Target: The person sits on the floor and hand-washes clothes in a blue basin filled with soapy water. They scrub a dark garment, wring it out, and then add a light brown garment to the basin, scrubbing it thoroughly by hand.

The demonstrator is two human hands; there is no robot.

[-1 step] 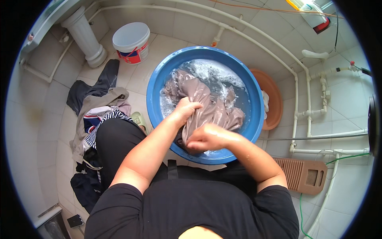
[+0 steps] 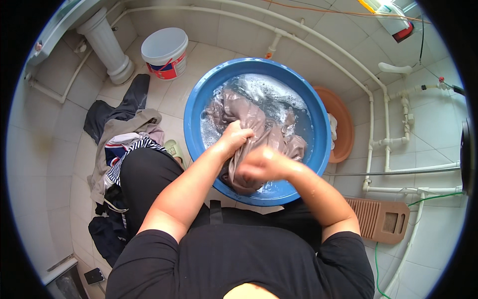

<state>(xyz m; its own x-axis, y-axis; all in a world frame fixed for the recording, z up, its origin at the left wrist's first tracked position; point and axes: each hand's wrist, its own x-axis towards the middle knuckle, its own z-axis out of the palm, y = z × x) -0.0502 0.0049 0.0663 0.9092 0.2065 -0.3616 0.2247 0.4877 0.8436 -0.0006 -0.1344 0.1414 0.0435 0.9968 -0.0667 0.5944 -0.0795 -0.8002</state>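
Note:
A wet brownish garment (image 2: pixel 247 117) lies bunched in soapy water inside a large blue basin (image 2: pixel 193 99). My left hand (image 2: pixel 235 138) is closed on a raised fold of it, thumb across the cloth. Over the garment's near part, by the basin's front rim, is my right hand (image 2: pixel 263 163). Motion smears its fingers, so I cannot make out whether they grip the cloth. White suds (image 2: pixel 279 89) float along the far side of the water.
A clothes pile (image 2: pixel 130 127) lies on the floor at left, near a green slipper (image 2: pixel 174 149). Behind it stands a white bucket (image 2: pixel 165 47). An orange-brown basin (image 2: pixel 343 142) sits at right, with a brown washboard (image 2: pixel 378 219) nearer me. White pipes (image 2: pixel 370 134) run along the wall.
My right hand has shifted slightly up and to the right over the garment and is more blurred. My left hand keeps its hold in nearly the same place.

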